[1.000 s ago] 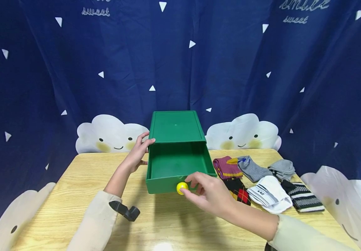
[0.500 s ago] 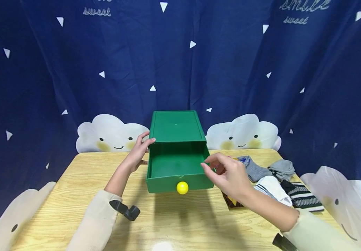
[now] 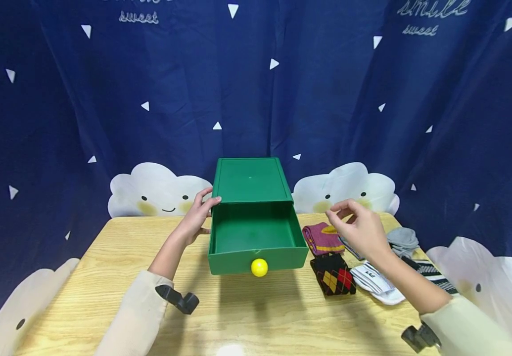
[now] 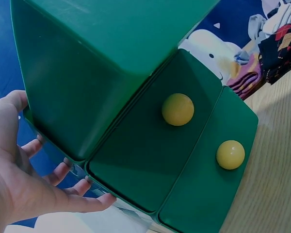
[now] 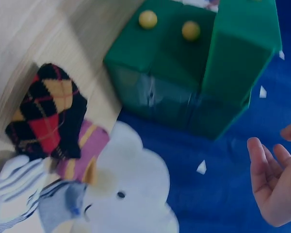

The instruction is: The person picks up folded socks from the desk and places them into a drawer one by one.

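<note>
A green drawer cabinet [image 3: 251, 180] stands on the table with its top drawer [image 3: 257, 260] pulled out. This drawer is bare inside and has a yellow round knob [image 3: 259, 267] on its front. My left hand [image 3: 195, 217] rests against the cabinet's left side, fingers spread and fairly straight; in the left wrist view the fingertips [image 4: 106, 199] touch the cabinet's edge. To the right, my right hand [image 3: 362, 230] hovers over folded socks with relaxed fingers, holding nothing. Below it lie maroon socks [image 3: 320, 240], argyle socks [image 3: 333, 277] and white striped socks [image 3: 378, 282].
Two lower drawers with yellow knobs [image 4: 230, 155] are closed. Grey socks [image 3: 402, 241] and black-and-white striped socks [image 3: 436, 277] lie at the table's right. Behind the wooden table [image 3: 149, 237] hangs a blue curtain [image 3: 247, 74] with white cloud cutouts [image 3: 158, 190].
My right hand has let go of the top drawer's yellow knob and moved right and up, over the socks. The left hand and the open drawer stay where they were.
</note>
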`<state>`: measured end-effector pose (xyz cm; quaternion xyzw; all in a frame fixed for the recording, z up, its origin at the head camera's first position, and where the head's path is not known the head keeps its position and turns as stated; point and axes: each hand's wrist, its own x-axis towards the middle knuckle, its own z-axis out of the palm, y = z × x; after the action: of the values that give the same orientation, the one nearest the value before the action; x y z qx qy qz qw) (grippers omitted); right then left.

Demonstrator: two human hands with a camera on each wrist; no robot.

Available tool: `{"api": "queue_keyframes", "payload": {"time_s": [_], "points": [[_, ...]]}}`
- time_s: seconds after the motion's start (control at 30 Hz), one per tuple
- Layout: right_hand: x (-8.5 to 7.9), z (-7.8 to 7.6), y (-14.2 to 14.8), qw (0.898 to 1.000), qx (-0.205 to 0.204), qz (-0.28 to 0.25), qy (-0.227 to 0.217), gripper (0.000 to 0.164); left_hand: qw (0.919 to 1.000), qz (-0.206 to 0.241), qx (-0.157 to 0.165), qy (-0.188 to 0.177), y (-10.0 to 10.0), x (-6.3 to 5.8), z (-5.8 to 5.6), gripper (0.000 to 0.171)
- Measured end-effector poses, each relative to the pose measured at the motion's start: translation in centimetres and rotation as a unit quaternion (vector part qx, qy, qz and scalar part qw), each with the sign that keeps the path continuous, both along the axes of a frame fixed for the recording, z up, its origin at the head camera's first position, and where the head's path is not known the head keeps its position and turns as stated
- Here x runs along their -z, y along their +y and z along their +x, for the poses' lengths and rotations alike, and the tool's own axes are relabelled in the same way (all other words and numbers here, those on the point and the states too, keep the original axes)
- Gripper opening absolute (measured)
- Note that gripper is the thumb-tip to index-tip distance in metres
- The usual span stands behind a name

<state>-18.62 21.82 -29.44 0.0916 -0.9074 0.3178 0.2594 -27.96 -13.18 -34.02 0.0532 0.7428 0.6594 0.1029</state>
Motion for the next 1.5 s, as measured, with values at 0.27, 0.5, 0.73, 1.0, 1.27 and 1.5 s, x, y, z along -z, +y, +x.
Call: {"api": "queue_keyframes", "payload": {"time_s": [0.27, 0.5, 0.73, 1.0, 1.27, 1.5], "points": [[0.9, -1.2, 5.2, 0.995, 0.065, -0.053, -0.058, 0.035, 1.0, -0.002, 0.004, -0.002, -0.1, 0.2, 0.0, 0.066], [1.9, -1.7, 9.3, 0.983, 0.117, -0.073, -0.117, 0.047, 1.0, 0.003, -0.003, 0.001, -0.1, 0.1, -0.1, 0.067], [3.7, -1.8, 14.0, 0.973, 0.165, -0.058, -0.151, 0.057, 1.0, 0.005, -0.001, 0.0, 0.0, 0.1, -0.1, 0.066], [6.5, -1.4, 19.1, 0.953, 0.193, -0.076, -0.222, 0.062, 1.0, -0.002, 0.0, -0.002, 0.0, 0.1, -0.1, 0.066], [8.1, -0.8, 22.0, 0.935, 0.208, -0.064, -0.28, 0.069, 0.9999, -0.009, -0.005, 0.002, 0.0, 0.0, -0.2, 0.066], [10.3, 0.1, 24.2, 0.927, 0.206, -0.044, -0.311, 0.075, 1.0, -0.006, -0.004, -0.005, 0.1, 0.3, -0.2, 0.066]]}}
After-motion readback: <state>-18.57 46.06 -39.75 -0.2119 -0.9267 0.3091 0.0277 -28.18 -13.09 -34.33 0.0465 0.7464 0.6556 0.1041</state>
